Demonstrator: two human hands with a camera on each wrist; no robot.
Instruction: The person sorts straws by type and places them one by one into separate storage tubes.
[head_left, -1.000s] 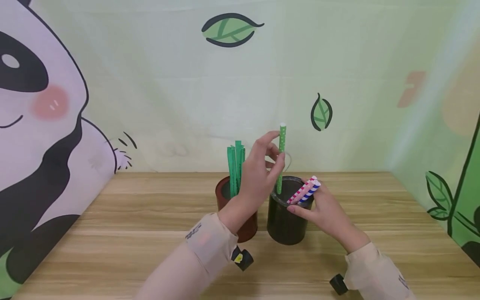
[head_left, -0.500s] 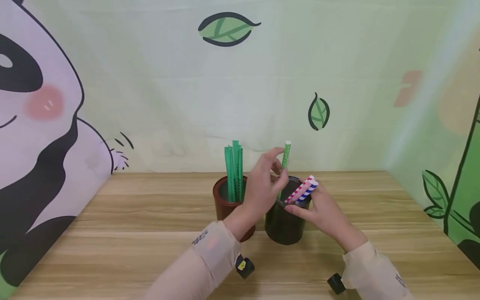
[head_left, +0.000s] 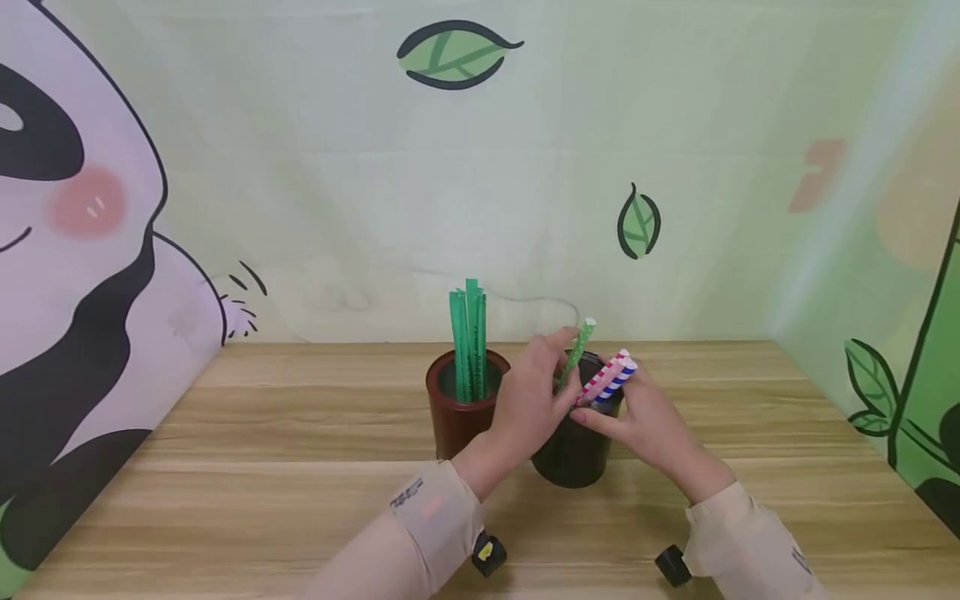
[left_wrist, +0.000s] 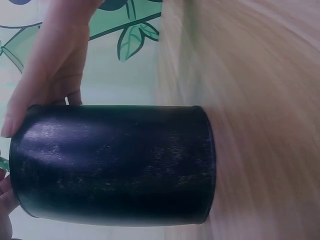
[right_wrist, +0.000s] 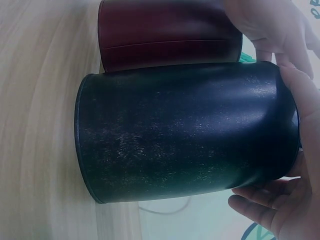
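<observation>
My left hand (head_left: pixel 528 396) pinches a green paper straw with white dots (head_left: pixel 588 332) between thumb and fingers. The straw leans to the right, and its lower part is down inside the black cup (head_left: pixel 573 458). My right hand (head_left: pixel 656 417) holds that cup at the right side of its rim, thumb in front and fingers behind. A red-striped straw (head_left: pixel 606 373) and a blue-striped straw (head_left: pixel 619 382) lean out of the cup by the right hand. In the right wrist view, the black cup (right_wrist: pixel 185 135) stands close beside a dark red cup (right_wrist: pixel 165 40).
Several flat green strips with dark print (head_left: pixel 468 350) stand upright in the dark red cup (head_left: pixel 456 425), left of the black one. Both cups are on a wood-grain table (head_left: pixel 285 467). A printed cloth backdrop (head_left: pixel 337 167) rises behind. Small black devices (head_left: pixel 673 567) hang at the cuffs.
My left hand has lowered the green dotted straw into the black cup, and the straw now tilts to the right. My right hand has kept its hold on the cup.
</observation>
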